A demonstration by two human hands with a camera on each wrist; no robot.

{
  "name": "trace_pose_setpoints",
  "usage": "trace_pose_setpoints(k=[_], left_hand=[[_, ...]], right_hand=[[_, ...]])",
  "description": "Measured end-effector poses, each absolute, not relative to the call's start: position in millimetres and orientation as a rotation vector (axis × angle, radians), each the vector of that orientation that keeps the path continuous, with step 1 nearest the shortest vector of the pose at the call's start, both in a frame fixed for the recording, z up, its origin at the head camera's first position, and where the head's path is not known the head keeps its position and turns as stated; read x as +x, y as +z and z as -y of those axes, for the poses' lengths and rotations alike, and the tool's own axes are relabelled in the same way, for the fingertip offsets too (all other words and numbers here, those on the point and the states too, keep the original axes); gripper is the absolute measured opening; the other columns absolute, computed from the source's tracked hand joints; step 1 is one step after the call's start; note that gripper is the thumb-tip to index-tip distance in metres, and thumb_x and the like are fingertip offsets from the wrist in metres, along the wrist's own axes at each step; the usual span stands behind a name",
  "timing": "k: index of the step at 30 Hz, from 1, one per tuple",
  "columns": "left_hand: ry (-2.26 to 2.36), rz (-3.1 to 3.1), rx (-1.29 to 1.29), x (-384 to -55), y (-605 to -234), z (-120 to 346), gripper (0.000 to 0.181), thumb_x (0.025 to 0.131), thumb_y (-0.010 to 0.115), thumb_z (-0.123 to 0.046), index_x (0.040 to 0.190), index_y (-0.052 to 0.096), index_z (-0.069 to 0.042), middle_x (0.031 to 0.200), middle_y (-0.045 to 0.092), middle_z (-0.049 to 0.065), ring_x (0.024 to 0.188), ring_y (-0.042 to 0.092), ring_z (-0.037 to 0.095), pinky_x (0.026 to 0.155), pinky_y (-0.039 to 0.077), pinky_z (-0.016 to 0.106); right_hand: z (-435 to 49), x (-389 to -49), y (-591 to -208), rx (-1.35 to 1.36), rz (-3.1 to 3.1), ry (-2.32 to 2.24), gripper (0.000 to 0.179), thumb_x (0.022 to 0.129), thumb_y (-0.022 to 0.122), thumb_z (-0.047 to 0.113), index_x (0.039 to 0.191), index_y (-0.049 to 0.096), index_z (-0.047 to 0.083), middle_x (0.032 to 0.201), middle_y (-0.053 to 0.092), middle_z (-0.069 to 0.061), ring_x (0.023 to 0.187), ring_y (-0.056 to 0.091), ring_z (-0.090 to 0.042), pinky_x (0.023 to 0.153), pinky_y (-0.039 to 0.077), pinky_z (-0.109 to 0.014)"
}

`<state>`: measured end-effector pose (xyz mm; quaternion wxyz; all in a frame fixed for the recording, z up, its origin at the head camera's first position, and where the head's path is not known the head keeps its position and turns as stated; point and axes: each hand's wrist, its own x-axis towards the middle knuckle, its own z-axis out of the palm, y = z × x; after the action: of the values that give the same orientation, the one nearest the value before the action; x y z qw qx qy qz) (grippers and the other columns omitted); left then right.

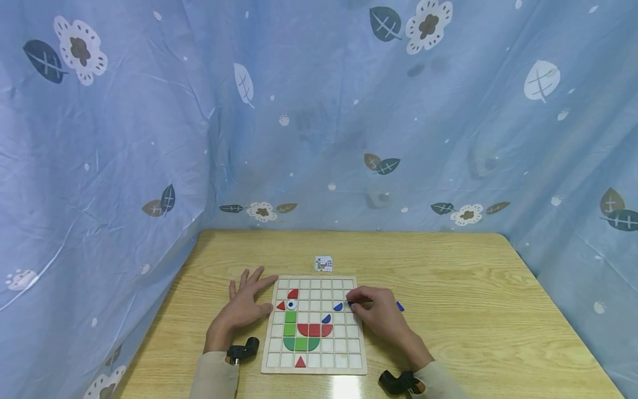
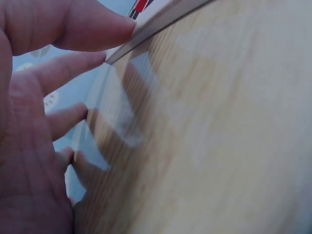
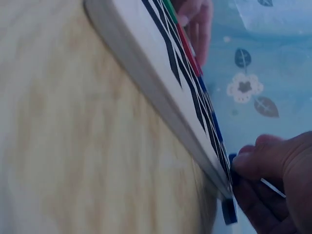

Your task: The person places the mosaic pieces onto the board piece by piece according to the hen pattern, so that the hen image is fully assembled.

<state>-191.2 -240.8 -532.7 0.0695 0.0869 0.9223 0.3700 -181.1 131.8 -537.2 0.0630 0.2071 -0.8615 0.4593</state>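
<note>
A wooden grid board (image 1: 341,346) lies on the table with flat coloured pieces in a bird-like shape. Thumb and forefinger of my left hand (image 1: 242,306) touch the board's left edge, with the other fingers spread. At its right edge, my right hand (image 1: 382,315) pinches a small blue piece (image 1: 351,303) between thumb and fingers, mostly hidden by them. Two blue half-round pieces, one upper (image 1: 338,306) and one lower (image 1: 326,318), sit on the grid to its left. Another blue piece (image 1: 400,306) shows just beyond the right hand.
A small picture card (image 1: 323,264) with a similar coloured figure lies behind the board. On the grid are a red piece row (image 1: 314,330), green pieces (image 1: 301,344), a round eye piece (image 1: 291,304) and a red triangle (image 1: 300,362). A blue patterned curtain (image 1: 309,138) surrounds the table.
</note>
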Motion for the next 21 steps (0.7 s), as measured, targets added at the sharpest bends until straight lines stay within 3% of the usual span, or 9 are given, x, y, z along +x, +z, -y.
trace_pose_setpoints(k=[16,21], left_hand=[[1.119,-2.770,0.269,-191.3,-535.2,241.1,0.078,0.086,0.077,-0.014,0.161,0.057,-0.020,0.183,0.017,0.022,0.168,-0.009,0.054,0.124,-0.021,0.077],[1.112,-2.770,0.275,-191.9,-535.3,241.1,0.078,0.086,0.077,-0.014,0.161,0.057,-0.020,0.183,0.017,0.022,0.168,-0.009,0.054,0.124,-0.021,0.078]], right_hand=[[-116.9,-174.8,-533.8,0.635,2.701,1.253,0.028,0.090,0.080,-0.010,0.109,0.083,0.009,0.105,0.083,-0.002,0.096,0.079,-0.018,0.083,0.066,-0.029],[-116.1,-174.8,-533.7,0.634,2.699,1.225,0.026,0.090,0.080,-0.010,0.108,0.083,0.010,0.104,0.083,-0.003,0.095,0.079,-0.013,0.082,0.066,-0.028]])
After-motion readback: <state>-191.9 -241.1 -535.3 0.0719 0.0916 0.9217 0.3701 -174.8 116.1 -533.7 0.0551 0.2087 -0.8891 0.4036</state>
